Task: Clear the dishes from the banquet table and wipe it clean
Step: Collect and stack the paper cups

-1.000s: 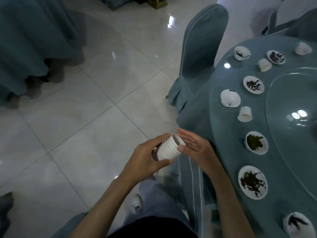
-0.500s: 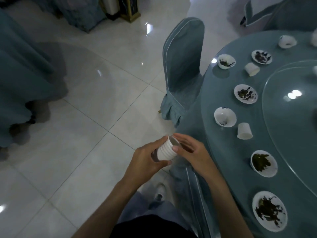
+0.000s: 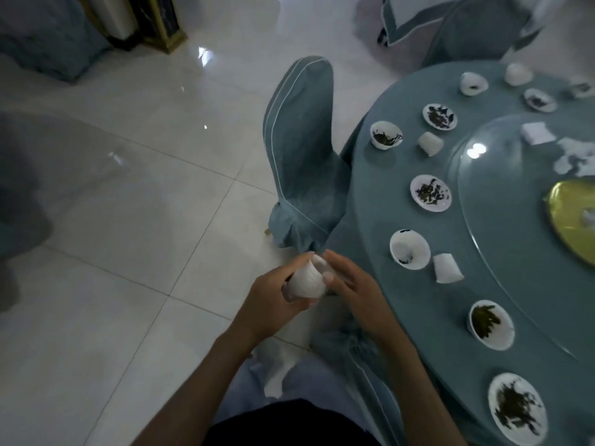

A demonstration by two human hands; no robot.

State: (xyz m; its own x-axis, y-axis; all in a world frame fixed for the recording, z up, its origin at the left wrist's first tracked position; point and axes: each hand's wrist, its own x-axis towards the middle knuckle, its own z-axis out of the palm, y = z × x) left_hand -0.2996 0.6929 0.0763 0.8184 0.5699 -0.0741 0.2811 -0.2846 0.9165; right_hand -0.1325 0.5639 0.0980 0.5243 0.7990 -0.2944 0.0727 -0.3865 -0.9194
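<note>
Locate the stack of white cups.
Head view, lower centre: the stack of white cups is gripped by the left hand, right hand at its rim, left of the table, near the covered chair.

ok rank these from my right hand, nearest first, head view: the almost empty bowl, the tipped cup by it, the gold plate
1. almost empty bowl, just right of the right hand
2. tipped cup, right beside that bowl
3. gold plate, on the glass turntable
</note>
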